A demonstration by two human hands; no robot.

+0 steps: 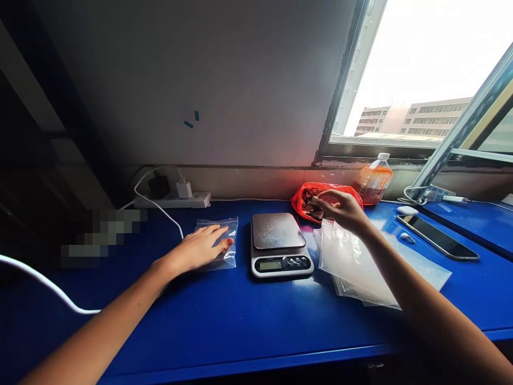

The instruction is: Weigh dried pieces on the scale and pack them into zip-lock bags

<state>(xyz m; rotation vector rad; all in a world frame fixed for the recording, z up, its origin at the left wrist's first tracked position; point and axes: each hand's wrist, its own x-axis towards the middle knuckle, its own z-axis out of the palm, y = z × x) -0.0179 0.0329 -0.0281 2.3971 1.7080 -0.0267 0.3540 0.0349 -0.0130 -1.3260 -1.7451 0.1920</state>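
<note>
Nearest, left forearm [116, 315] reaching in low across blue tabletop [240, 331]. Beyond left hand [200, 248], power strip [172, 201], set far back, probably to leave working room. Left hand spread wide, palm down, on clear plastic bag [231, 231], seemingly to flatten or steady it. Between both hands, kitchen scale [279, 232], display toward the camera, presumably for easy reading. At the right fingertips, red plastic bag [297, 202], mouth wide, likely for direct access to brown pieces [310, 200] inside. Right hand [342, 208] at that mouth, fingers drawn narrow; cannot tell about a piece between the tips. Below right hand, pile of clear bags [344, 259], loosely fanned, apparently for close reach. Behind right hand, drink bottle [374, 182]; farther right, phone [436, 237], seemingly kept aside.
</note>
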